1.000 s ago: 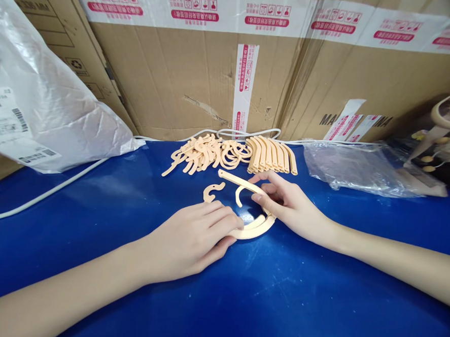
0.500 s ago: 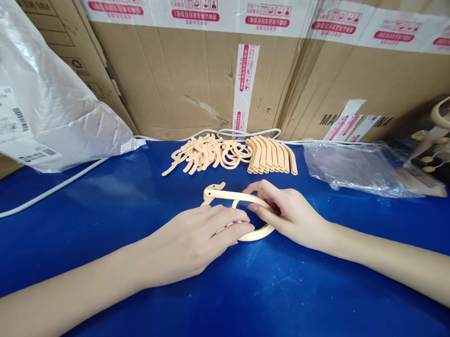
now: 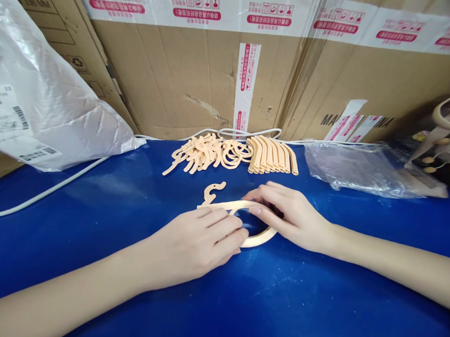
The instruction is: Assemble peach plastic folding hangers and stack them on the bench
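Observation:
Between my two hands, low over the blue tabletop, is a cream plastic folding clothes hanger (image 3: 261, 238) with curved arms. My left hand (image 3: 203, 243) is closed on its near left side, and the fingers hide that part. The right hand (image 3: 293, 211) grips the bent right end between thumb and fingers. An S-shaped hook (image 3: 209, 192) sticks out beyond the left end of the upper arm (image 3: 226, 205). How the hook joins the arms is hidden behind my left fingers.
Beyond the hands lie a heap of loose hooks (image 3: 201, 152), several curved rings (image 3: 231, 156) and a stacked row of hanger arms (image 3: 273, 153). A clear plastic bag (image 3: 343, 163) is at right, a white parcel (image 3: 50, 91) at left. Cardboard boxes (image 3: 177, 74) stand behind, with a white cable (image 3: 56, 191) alongside.
The left end of the upper hanger arm has dropped toward me, uncovering more of the hook. My left fingers have curled in slightly; the right hand has shifted a little right.

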{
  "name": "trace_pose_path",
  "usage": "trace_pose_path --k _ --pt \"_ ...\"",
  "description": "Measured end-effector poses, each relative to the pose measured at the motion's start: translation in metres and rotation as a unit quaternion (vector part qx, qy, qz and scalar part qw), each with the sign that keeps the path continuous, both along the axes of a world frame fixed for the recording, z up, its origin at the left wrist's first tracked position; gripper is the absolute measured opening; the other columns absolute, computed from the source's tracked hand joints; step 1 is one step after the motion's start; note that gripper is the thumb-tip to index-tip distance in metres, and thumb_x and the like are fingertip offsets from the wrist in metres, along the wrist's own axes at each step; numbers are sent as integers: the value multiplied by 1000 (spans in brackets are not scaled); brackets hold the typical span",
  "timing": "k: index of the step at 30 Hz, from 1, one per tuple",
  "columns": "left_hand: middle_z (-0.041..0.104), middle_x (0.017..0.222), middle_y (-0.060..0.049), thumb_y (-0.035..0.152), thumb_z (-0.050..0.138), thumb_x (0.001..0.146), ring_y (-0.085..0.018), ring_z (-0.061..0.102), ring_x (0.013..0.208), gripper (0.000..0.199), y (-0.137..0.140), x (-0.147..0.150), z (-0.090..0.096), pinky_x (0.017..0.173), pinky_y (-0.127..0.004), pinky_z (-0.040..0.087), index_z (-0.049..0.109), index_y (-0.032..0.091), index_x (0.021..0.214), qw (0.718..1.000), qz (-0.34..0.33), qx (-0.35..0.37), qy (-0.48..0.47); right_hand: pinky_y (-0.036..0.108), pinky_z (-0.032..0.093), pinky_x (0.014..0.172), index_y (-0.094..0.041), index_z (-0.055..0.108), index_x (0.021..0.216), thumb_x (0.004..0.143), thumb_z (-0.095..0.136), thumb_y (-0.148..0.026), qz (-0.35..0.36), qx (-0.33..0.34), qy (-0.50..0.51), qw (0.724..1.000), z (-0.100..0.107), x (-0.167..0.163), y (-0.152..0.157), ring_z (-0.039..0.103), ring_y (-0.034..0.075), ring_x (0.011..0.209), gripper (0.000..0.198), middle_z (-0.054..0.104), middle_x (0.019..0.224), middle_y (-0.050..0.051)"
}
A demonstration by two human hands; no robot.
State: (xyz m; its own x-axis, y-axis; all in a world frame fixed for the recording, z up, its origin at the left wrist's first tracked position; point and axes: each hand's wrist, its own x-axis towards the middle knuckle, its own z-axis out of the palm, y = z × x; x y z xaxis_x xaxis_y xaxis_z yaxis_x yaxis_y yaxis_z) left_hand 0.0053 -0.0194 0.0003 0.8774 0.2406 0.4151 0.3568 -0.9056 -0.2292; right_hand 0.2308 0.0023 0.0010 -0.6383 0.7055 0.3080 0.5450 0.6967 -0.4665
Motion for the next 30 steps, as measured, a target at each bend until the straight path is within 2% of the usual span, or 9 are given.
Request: trace_pose_path --k 4,7,10,14,17,23,30 --pt "65 85 -3 22 52 91 -17 62 75 17 -3 -2 0 68 -31 48 61 13 101 998 -40 40 -15 33 41 92 -19 61 105 98 33 -28 12 15 31 999 1 1 4 53 18 103 29 60 108 6" --pt "65 84 -3 21 56 88 -17 61 75 17 -4 -3 0 67 -31 47 61 12 102 996 -68 58 -15 36 43 94 -22 61 107 97 37 -27 4 12 32 999 -2 1 8 53 18 106 27 60 111 6" --pt "66 84 -2 23 56 88 -16 61 74 17 -5 -4 0 65 -30 47 62 13 100 995 -82 51 -21 41 41 99 -24 58 115 95 42 -27 11 48 -4 999 -4 0 10 49 20 116 26 55 124 7" --pt "66 84 -1 26 58 87 -15 60 72 17 -5 -5 1 62 -29 47 64 13 97 993 -108 33 -36 47 26 110 -23 41 136 92 47 -35 69 77 -97 990 -5 -1 10 24 24 137 46 29 149 8" --pt "67 82 -1 27 57 87 -14 58 69 18 -6 -5 0 60 -28 48 65 14 95 991 -117 34 -51 47 20 113 -20 31 143 92 47 -40 104 55 -142 983 -7 -1 12 9 24 142 57 17 154 7" --pt "67 82 -2 28 58 85 -15 59 69 19 -5 -5 1 58 -29 49 65 13 94 991 -118 35 -47 49 20 112 -21 34 141 92 44 -40 124 34 -135 982 -11 1 16 17 24 141 54 24 152 8" --pt "65 82 -2 29 55 87 -15 59 69 20 -6 -7 1 58 -28 48 62 13 98 987 -124 40 -96 46 22 112 -21 29 143 91 48 -38 118 58 -124 983 -6 -4 13 14 22 141 58 19 153 8"
